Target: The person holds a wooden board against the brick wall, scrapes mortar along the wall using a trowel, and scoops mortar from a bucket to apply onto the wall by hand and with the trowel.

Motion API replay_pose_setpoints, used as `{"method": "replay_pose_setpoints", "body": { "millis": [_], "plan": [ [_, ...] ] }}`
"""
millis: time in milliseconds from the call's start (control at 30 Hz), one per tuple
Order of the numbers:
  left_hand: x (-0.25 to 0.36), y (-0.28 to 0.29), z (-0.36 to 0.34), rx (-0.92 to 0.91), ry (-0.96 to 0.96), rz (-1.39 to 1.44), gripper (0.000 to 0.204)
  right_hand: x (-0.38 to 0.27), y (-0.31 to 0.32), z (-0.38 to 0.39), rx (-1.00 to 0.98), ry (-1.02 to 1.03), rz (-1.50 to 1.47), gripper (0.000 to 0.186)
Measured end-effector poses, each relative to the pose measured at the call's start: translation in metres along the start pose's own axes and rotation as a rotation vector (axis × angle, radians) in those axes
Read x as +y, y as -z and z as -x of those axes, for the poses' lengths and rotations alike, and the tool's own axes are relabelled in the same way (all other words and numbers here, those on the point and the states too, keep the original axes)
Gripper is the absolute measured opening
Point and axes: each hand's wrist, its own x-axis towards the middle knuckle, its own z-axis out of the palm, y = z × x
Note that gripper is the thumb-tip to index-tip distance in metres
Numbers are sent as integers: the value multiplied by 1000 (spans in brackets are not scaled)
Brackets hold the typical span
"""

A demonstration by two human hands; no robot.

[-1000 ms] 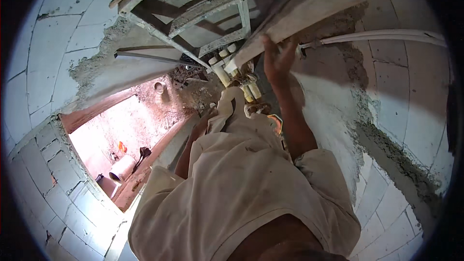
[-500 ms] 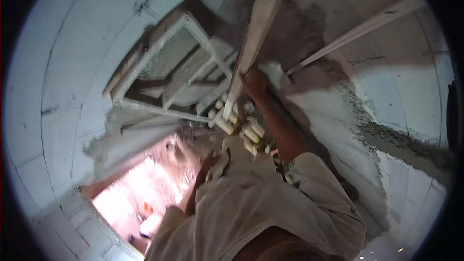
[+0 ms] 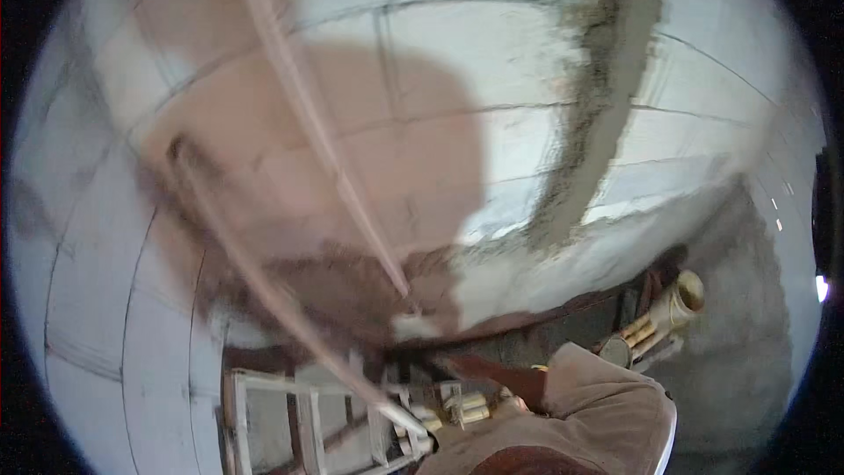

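Leaning board (image 3: 274,288): slants across the patched wall (image 3: 519,132), upper end seemingly against it, lower end beside the ladder-like frame (image 3: 309,427) and the pale yellow tubes (image 3: 475,409).
Slip risk: the board could skid or roll sideways if its foot is poorly seated; no hand visibly braces its upper length.
Pipe risk: a swinging board could knock the thin pale pipe (image 3: 323,136) on the wall.
Right forearm (image 3: 505,378): reaches leftward from the loose sleeve (image 3: 607,400), low in view and nearly level.
Right hand (image 3: 448,366): dark and blurred, near the board; grasping or released, one cannot tell.
Left hand: out of view, its hold unknown.
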Motion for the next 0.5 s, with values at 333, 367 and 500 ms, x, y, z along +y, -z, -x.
{"method": "replay_pose_setpoints", "body": {
  "millis": [333,367,500],
  "plan": [
    [394,-183,93,60,-1377,-642,67,17,42,240,-55,-907,-326,48],
    [435,-215,129,232,-1632,-836,64,17,46,244,-1,-908,-362,47],
    [541,-324,193,430,-2354,-705,59,19,40,261,129,-941,-499,44]
  ]
}}
